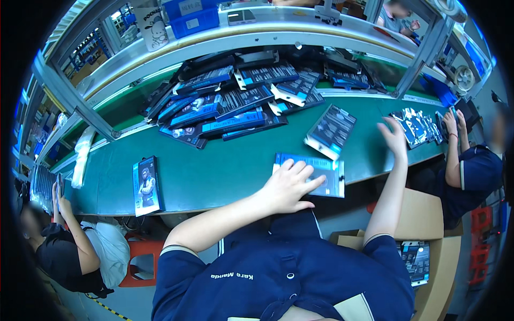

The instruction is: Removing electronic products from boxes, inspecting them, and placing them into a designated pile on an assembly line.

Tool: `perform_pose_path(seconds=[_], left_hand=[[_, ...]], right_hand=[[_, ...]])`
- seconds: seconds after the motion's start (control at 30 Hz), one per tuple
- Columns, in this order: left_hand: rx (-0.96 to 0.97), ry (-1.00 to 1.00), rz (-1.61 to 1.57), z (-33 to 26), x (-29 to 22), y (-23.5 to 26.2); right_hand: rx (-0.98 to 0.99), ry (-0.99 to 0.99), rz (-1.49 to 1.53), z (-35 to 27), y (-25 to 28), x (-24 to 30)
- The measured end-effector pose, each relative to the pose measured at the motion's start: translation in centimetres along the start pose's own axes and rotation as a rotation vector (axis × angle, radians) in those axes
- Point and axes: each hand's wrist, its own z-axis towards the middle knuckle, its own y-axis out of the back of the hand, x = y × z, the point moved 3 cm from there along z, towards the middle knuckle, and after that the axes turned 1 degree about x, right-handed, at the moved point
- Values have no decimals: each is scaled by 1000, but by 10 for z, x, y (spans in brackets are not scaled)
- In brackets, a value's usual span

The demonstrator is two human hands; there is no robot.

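Note:
My left hand (292, 184) lies with fingers spread on a flat dark-blue box (335, 181) at the front edge of the green table. Just beyond it rests another dark box (333, 128), tilted in direction, with its pale end facing me. My right hand (394, 138) hovers over the table on the right, fingers apart and nothing seen in them. Beside that hand lie several shiny silver packets (415, 127). A dark box with a picture of a figure (146, 184) sits alone on the left.
A heap of dark-blue boxes (235, 101) fills the table's back. Above it runs a shelf with blue bins (194, 20). An open cardboard carton (447, 267) holding boxes stands at my right. Co-workers sit left (69, 243) and right (474, 171); clear plastic sleeves (83, 155) lie far left.

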Motion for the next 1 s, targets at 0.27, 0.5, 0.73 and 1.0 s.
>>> perform_pose_path(seconds=[0.27, 0.5, 0.73, 1.0], left_hand=[[6, 439, 177, 3, 72, 30], [224, 425, -150, -3, 77, 79], [115, 460, 123, -61, 66, 62], [18, 421, -102, -51, 26, 41]], right_hand=[[4, -600, -600, -26, 14, -47], [-436, -873, -7, -104, 3, -84], [-462, -676, -1, -101, 48, 60], [176, -229, 1116, -103, -44, 190]])
